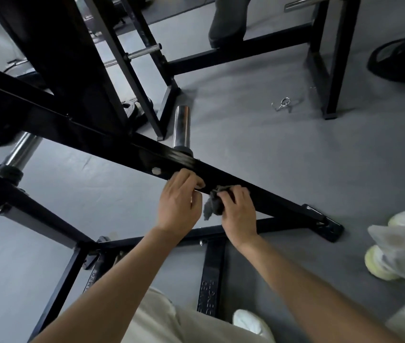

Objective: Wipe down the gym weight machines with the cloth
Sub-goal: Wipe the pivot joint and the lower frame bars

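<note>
One grey floor (246, 134) (gym), black frame (147, 157), cloth (212, 206).

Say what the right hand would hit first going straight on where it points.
The right hand, gripping the cloth, would meet the black slanted bar at once; the cloth seems pressed against it.

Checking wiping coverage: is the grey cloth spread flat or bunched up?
Bunched up. The grey cloth is a crumpled wad gripped in the right hand against the black frame bar.
</note>
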A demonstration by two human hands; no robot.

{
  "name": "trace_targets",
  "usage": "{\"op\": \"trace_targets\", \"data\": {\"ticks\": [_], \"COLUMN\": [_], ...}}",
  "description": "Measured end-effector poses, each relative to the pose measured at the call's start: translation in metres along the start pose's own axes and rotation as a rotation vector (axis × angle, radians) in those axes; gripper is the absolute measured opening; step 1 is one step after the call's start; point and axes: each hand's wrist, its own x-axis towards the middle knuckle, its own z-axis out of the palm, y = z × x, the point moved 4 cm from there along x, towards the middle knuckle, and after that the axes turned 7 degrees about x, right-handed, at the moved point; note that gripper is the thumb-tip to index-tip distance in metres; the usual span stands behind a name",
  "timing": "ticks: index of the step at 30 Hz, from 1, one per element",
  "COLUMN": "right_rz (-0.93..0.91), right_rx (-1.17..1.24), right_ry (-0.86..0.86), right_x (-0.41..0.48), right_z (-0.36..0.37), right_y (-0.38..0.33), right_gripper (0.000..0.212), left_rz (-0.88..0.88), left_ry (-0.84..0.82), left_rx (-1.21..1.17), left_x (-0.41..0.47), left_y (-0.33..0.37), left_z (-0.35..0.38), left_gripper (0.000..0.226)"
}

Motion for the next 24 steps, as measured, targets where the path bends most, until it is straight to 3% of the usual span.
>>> {"op": "trace_targets", "data": {"ticks": [4, 8, 12, 14, 17, 21, 24], "right_rz": [-0.073, -0.040, 0.370, 0.587, 0.899, 1.158, 1.332], "right_rx": [0.095, 0.031, -0.034, 0.051, 0.355, 0.945, 1.067], "right_ry": [-0.013, -0.053, -0.074, -0.001, 0.219, 0.430, 0.546], "right_x": [0.018, -0.005, -0.041, -0.054, -0.050, -0.030, -0.029], "right_z": [0.011, 0.010, 0.001, 0.001, 0.007, 0.039, 0.038], "right_y": [-0.031, 0.013, 0.092, 0.110, 0.088, 0.056, 0.076], "right_gripper": [0.033, 0.037, 0.047, 0.042, 0.030, 0.034, 0.027], "left_rz": [0.045, 0.134, 0.261, 0.331, 0.388, 0.365, 0.359], "left_ry": [0.007, -0.029, -0.115, -0.160, -0.259, -0.424, -0.596], "left_rx": [0.018, 0.013, 0.047, 0.099, 0.224, 0.433, 0.508], "left_x": [0.000, -0.002, 0.009, 0.015, 0.026, 0.045, 0.052], "left_y": [0.012, 0.025, 0.039, 0.047, 0.055, 0.060, 0.069], "left_z": [0.014, 0.036, 0.064, 0.076, 0.093, 0.121, 0.150], "left_gripper": [0.017, 0.018, 0.019, 0.018, 0.026, 0.034, 0.024]}}
